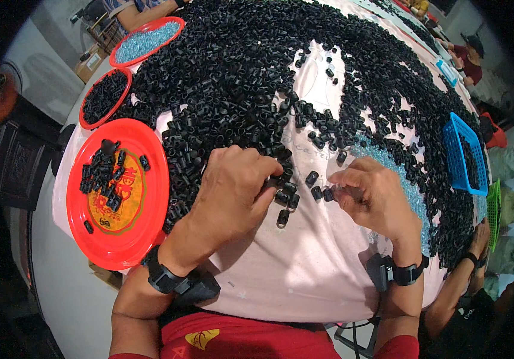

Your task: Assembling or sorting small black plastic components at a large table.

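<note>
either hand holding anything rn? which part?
Left hand pinches a small black plastic piece at its fingertips; which part cannot be told. Right hand seems to pinch something tiny, too small to identify.

view: head cam, single fisheye
position: above table (304, 281), near
facing: steeply down, red plate (149, 197) at left of table

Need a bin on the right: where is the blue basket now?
The blue basket sits at the table's far right edge in the head view, beside the black pieces, just above a green basket.
</note>
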A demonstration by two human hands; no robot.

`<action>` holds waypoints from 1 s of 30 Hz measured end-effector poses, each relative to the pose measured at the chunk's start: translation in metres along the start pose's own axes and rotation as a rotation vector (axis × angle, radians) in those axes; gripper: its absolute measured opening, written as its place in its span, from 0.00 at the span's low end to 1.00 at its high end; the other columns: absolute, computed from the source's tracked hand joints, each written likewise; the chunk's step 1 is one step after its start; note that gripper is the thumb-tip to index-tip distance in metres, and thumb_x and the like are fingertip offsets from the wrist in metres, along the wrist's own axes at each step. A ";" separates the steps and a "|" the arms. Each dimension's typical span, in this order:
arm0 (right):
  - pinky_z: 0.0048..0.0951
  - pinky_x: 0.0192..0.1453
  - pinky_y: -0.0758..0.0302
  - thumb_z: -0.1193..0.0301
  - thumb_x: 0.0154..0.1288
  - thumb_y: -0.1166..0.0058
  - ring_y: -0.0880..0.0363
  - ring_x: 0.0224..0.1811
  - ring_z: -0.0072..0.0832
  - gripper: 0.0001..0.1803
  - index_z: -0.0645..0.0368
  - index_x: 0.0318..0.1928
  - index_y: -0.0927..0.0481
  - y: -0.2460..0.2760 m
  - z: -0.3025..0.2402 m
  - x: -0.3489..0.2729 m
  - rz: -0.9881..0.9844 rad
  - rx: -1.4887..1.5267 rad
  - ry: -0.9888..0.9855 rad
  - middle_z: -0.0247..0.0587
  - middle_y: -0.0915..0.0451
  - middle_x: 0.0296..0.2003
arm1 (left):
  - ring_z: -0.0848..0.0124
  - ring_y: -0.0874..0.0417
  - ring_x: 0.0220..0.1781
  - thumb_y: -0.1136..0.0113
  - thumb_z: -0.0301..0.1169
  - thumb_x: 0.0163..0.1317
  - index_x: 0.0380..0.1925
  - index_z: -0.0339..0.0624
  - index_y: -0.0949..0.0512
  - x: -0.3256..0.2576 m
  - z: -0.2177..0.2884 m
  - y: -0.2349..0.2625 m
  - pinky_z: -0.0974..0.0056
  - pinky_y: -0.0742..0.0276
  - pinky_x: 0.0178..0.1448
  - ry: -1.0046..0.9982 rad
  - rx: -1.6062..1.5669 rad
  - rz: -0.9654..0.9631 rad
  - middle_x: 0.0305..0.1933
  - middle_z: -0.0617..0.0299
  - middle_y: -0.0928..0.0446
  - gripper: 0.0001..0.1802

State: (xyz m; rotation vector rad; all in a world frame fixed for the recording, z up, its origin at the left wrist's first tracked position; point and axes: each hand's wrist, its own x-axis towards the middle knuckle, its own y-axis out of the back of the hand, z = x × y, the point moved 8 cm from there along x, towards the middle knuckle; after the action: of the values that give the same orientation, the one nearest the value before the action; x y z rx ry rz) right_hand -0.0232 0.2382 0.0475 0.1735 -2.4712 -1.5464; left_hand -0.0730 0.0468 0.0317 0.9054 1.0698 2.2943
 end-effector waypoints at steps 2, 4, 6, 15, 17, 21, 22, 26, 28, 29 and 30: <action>0.41 0.37 0.22 0.78 0.55 0.33 0.19 0.33 0.41 0.09 0.59 0.39 0.13 -0.002 -0.001 0.001 0.001 -0.030 0.028 0.42 0.19 0.29 | 0.56 0.21 0.42 0.34 0.29 0.56 0.37 0.44 0.18 -0.001 0.000 -0.001 0.54 0.31 0.53 0.017 0.021 -0.033 0.34 0.58 0.22 0.08; 0.41 0.36 0.22 0.78 0.55 0.34 0.19 0.33 0.41 0.08 0.60 0.38 0.13 -0.004 -0.001 0.002 -0.013 -0.025 0.058 0.42 0.19 0.29 | 0.57 0.22 0.42 0.33 0.29 0.56 0.38 0.45 0.18 -0.002 -0.003 -0.002 0.54 0.31 0.52 0.035 0.049 -0.062 0.34 0.59 0.22 0.09; 0.41 0.36 0.23 0.78 0.57 0.34 0.19 0.32 0.41 0.08 0.60 0.38 0.13 -0.003 0.002 0.002 0.029 0.038 0.019 0.42 0.19 0.29 | 0.57 0.22 0.41 0.32 0.29 0.55 0.37 0.45 0.18 -0.003 -0.008 -0.001 0.54 0.31 0.51 0.036 0.031 -0.027 0.34 0.59 0.22 0.09; 0.33 0.32 0.27 0.76 0.64 0.35 0.21 0.28 0.34 0.07 0.62 0.42 0.13 -0.004 0.009 0.004 0.084 0.225 -0.095 0.43 0.18 0.30 | 0.59 0.21 0.39 0.29 0.29 0.55 0.35 0.46 0.18 -0.001 0.001 -0.010 0.55 0.31 0.50 -0.084 -0.095 0.066 0.32 0.61 0.21 0.08; 0.31 0.30 0.28 0.76 0.64 0.35 0.22 0.27 0.32 0.07 0.63 0.42 0.13 -0.001 0.010 0.003 0.129 0.257 -0.104 0.42 0.18 0.30 | 0.59 0.21 0.39 0.29 0.28 0.55 0.35 0.45 0.17 0.000 0.003 -0.009 0.55 0.31 0.50 -0.087 -0.146 0.076 0.32 0.62 0.21 0.08; 0.25 0.29 0.31 0.76 0.65 0.35 0.25 0.27 0.22 0.06 0.62 0.42 0.12 -0.004 -0.004 0.005 0.096 0.400 -0.099 0.38 0.18 0.30 | 0.60 0.18 0.38 0.28 0.29 0.57 0.38 0.44 0.16 0.002 0.008 -0.002 0.58 0.30 0.48 -0.043 -0.270 0.116 0.34 0.61 0.18 0.09; 0.24 0.29 0.32 0.76 0.65 0.36 0.26 0.27 0.19 0.06 0.62 0.42 0.12 -0.008 -0.009 0.006 0.073 0.496 -0.088 0.37 0.17 0.30 | 0.61 0.17 0.37 0.28 0.30 0.58 0.39 0.44 0.16 0.002 0.010 -0.003 0.59 0.30 0.47 -0.047 -0.356 0.111 0.34 0.61 0.17 0.10; 0.19 0.29 0.32 0.74 0.66 0.33 0.26 0.26 0.14 0.07 0.60 0.43 0.11 -0.013 -0.020 0.003 0.067 0.638 -0.100 0.34 0.16 0.31 | 0.61 0.16 0.36 0.28 0.31 0.58 0.38 0.43 0.15 0.002 0.020 -0.005 0.60 0.29 0.46 -0.056 -0.416 0.112 0.32 0.60 0.17 0.09; 0.18 0.28 0.32 0.74 0.66 0.32 0.25 0.26 0.13 0.07 0.60 0.43 0.11 -0.018 -0.019 0.001 0.076 0.694 -0.138 0.34 0.16 0.31 | 0.59 0.18 0.38 0.32 0.29 0.60 0.37 0.41 0.17 0.001 0.020 -0.002 0.56 0.29 0.49 -0.050 -0.421 0.124 0.33 0.58 0.18 0.07; 0.17 0.28 0.32 0.74 0.66 0.32 0.25 0.26 0.13 0.07 0.60 0.43 0.10 -0.020 -0.016 0.001 0.084 0.750 -0.177 0.34 0.16 0.31 | 0.59 0.18 0.38 0.32 0.29 0.60 0.37 0.41 0.17 0.001 0.020 -0.003 0.56 0.29 0.49 -0.050 -0.422 0.124 0.33 0.58 0.18 0.07; 0.17 0.28 0.32 0.74 0.66 0.32 0.25 0.26 0.13 0.07 0.60 0.43 0.10 -0.021 -0.017 0.001 0.084 0.749 -0.177 0.34 0.16 0.31 | 0.59 0.17 0.37 0.32 0.29 0.61 0.36 0.41 0.17 0.001 0.019 -0.004 0.56 0.29 0.49 -0.036 -0.432 0.130 0.32 0.58 0.18 0.06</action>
State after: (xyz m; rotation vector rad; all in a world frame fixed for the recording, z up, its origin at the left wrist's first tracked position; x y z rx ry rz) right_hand -0.0201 0.2138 0.0363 0.0458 -3.0314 -0.5568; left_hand -0.0596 0.0591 0.0378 0.8516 0.4776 2.4653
